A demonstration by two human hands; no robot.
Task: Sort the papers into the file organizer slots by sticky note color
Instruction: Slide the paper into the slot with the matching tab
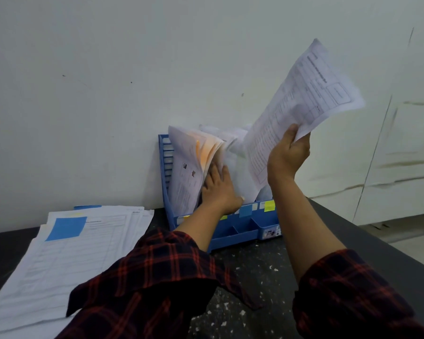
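A blue file organizer (pixel 245 228) stands against the wall, with papers upright in its slots. My left hand (pixel 218 187) reaches into it, fingers spread flat against a bundle of filed papers (pixel 189 165) and pushing them leftward. My right hand (pixel 289 152) holds a printed sheet (pixel 304 101) raised above the organizer's right side, its lower end dipping toward the slots. Blue (pixel 245 211) and yellow (pixel 269 206) sticky notes mark the organizer's front rail. A stack of unsorted papers (pixel 66 260) lies at left, topped by a blue sticky note (pixel 65 228).
The organizer sits on a dark speckled table (pixel 255 289) whose right edge runs diagonally toward the wall. A white wall (pixel 108 94) rises directly behind. Small front compartments (pixel 242 230) of the organizer face me.
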